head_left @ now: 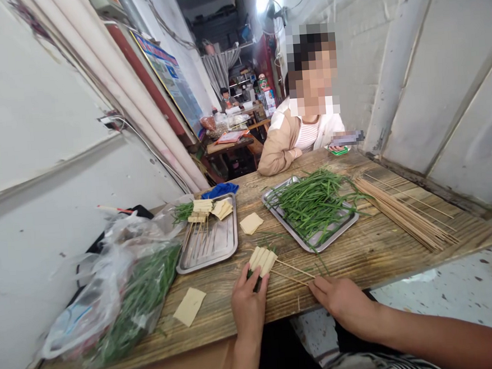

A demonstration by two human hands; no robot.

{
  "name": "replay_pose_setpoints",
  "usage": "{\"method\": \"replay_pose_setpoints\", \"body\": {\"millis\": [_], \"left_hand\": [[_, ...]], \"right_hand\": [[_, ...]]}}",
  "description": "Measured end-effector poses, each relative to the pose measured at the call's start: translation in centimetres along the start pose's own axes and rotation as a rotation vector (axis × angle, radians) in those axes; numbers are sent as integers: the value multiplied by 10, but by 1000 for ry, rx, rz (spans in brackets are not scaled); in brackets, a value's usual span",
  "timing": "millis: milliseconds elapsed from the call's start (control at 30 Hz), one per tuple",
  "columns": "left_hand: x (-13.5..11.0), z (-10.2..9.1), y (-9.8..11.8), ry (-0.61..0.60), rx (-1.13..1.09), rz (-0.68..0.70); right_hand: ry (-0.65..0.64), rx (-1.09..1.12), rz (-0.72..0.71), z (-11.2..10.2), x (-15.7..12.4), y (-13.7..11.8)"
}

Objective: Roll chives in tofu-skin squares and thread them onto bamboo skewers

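My left hand (248, 305) has its fingers closed around several pale tofu-skin rolls (263, 260) with green chives showing at their ends. Two thin bamboo skewers (294, 267) run from the rolls toward the right. Their far ends are pinched in my right hand (340, 300), low over the table's front edge. A loose tofu-skin sheet (189, 307) lies left of my left hand, and a small stack of sheets (251, 223) sits just beyond the rolls. Behind these, a metal tray (234, 230) carries finished-looking skewers of rolls (200, 210) and more sheets.
A second metal tray (350, 223) holds a heap of chives (312, 202). Bare skewers (408, 215) lie in a bundle at the right. Plastic bags (121, 272) with greens crowd the left side of the wooden table (211, 288). Across it sits a person (279, 145) holding a phone.
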State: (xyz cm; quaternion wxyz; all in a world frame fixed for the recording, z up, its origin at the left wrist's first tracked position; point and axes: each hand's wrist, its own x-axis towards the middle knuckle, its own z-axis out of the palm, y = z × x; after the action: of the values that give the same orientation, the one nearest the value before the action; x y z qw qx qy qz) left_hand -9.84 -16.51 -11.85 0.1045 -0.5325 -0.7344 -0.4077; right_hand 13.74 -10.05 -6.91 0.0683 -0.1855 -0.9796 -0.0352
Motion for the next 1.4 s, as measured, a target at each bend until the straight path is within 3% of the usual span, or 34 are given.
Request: {"method": "replay_pose_setpoints", "body": {"millis": [400,667,967,1400], "left_hand": [[1,-1,1,-11,33,32],[2,-2,3,-18,31,53],[2,-1,1,-19,35,37],[2,0,1,-26,51,23]], "right_hand": [[-117,-112,-62,-3,12,-3],[-186,-17,-45,-9,20,-3],[-301,115,-50,-31,36,5],[-340,157,-64,-39,53,5]]}}
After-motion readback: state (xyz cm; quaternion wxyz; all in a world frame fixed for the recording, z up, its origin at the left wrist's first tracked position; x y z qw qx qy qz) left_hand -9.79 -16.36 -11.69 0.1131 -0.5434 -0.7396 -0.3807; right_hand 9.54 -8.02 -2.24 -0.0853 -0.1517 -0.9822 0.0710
